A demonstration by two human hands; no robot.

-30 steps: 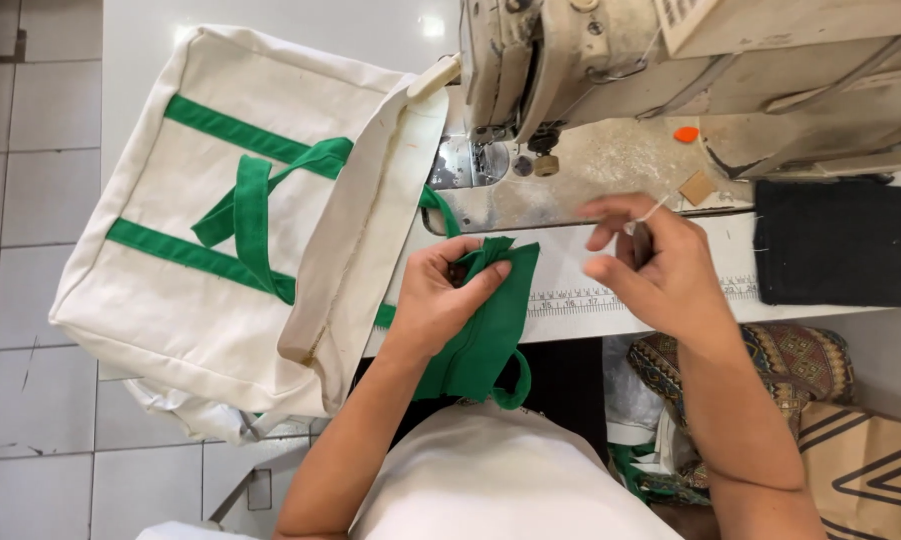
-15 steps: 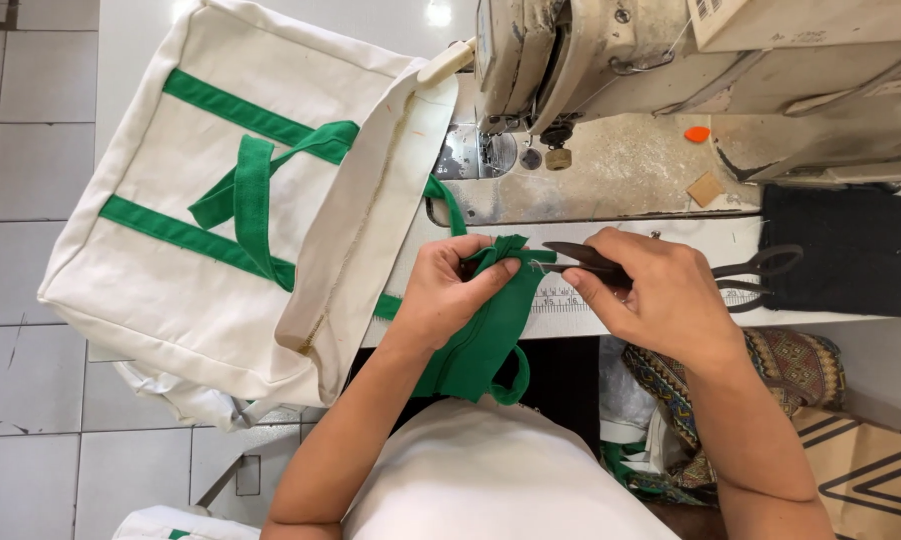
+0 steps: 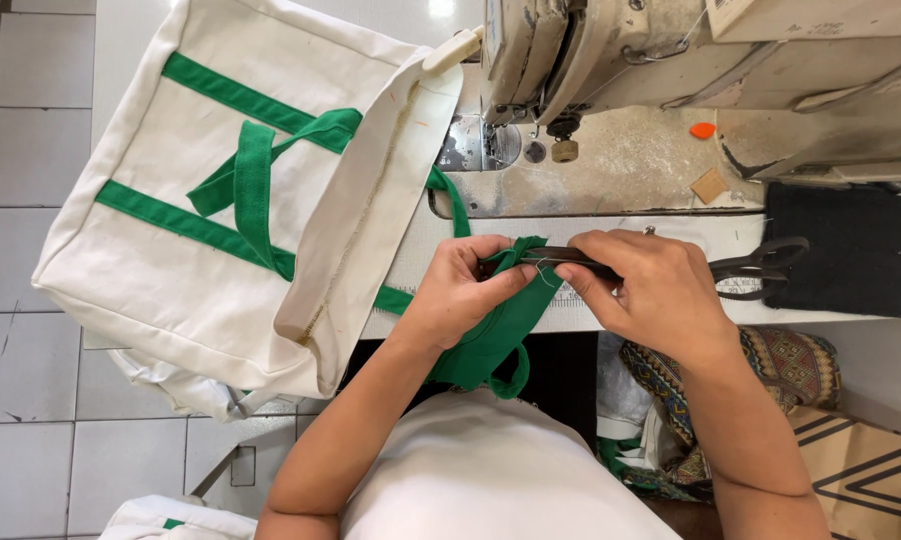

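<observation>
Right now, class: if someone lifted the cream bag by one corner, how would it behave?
The cream bag would probably sag: its edge already droops off the table. It looks light for its size, being thin cloth. Its green straps, lying loosely crossed, would likely dangle. It seems unlikely to roll or break.

We lose the scissors' (image 3: 671, 262) middle under the right hand (image 3: 651, 290); only the handle loops and a dark blade tip show. The green strap (image 3: 491, 335) vanishes beneath the left hand (image 3: 466, 290) and under the cream bag's (image 3: 201, 230) flap. The sewing machine (image 3: 671, 50) is cut by the top edge, its needle too small to make out.
</observation>
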